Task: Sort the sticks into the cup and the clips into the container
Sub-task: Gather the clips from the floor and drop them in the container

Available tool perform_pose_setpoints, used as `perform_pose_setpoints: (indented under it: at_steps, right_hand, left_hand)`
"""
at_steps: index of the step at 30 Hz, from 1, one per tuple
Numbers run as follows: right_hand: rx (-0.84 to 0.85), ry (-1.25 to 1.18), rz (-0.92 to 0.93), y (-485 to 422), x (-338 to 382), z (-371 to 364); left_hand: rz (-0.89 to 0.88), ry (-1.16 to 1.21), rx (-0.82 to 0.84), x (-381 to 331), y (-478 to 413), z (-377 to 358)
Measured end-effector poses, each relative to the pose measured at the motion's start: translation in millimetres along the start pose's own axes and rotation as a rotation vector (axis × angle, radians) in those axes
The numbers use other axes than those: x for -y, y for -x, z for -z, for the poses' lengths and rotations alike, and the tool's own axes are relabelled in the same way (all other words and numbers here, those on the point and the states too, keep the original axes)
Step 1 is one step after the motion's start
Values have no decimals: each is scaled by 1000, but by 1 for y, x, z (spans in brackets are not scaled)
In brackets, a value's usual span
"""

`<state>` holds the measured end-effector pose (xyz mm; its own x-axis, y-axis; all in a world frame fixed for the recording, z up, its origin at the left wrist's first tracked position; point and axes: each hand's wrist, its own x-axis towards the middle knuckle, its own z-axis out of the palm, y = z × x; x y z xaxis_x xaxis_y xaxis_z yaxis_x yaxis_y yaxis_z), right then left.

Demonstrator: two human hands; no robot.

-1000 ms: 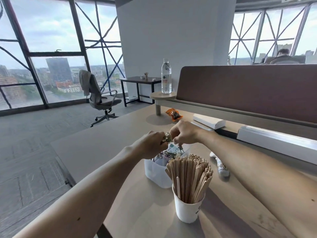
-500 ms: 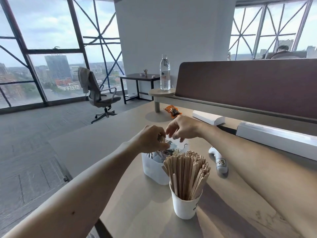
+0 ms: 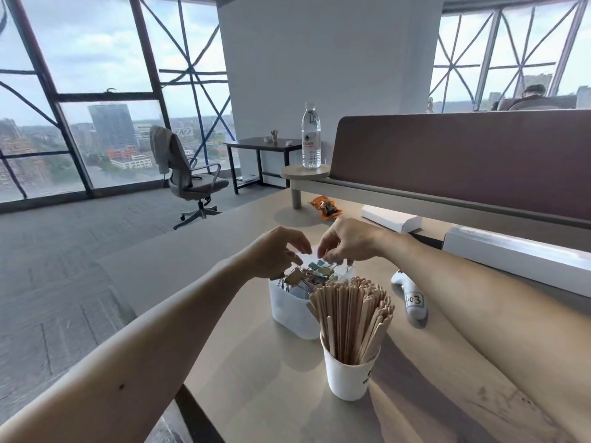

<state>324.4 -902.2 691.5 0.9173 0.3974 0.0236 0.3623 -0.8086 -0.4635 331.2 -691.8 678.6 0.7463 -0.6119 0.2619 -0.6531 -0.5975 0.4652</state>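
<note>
Hands over the container (image 3: pixel 289 310) of clips (image 3: pixel 315 274) — left (image 3: pixel 276 252) loosely open, right (image 3: pixel 347 241) pinching one.

One view only — a wide-angle camera worn on the person's head, facing forward and down across the table (image 3: pixel 256 362). Both forearms enter from the bottom corners and converge near frame centre, close to the lens. The cup (image 3: pixel 348 375) stands nearest, at about 6 o'clock from centre; the container (image 3: pixel 289 310) sits just beyond it. Toward 12 o'clock the view reaches the water bottle (image 3: pixel 311 139) and the windows (image 3: pixel 96 52) — straight lines bow near the edges.
</note>
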Motion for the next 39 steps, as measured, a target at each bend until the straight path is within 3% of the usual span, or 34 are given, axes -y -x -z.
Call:
perform_pose_setpoints:
  at_steps: [6,10,14,20,30,39]
  right_hand:
    - [17,14,-1,3,8,0]
    - [18,34,11,6,17,4]
    - [17,68,-8,8,22,5]
    - [-43,148,-14,12,35,6]
    - [-100,325,39,15,113,14]
    - [-119,403,135,29,229,-25]
  left_hand:
    - [-24,256,4,-3,12,1]
    - [-39,219,-44,-2,20,2]
    - [6,339,-12,-4,25,6]
    - [63,-65,-243,-7,27,9]
    - [133,-185,-420,-5,75,62]
    - [193,-302,-413,11,175,103]
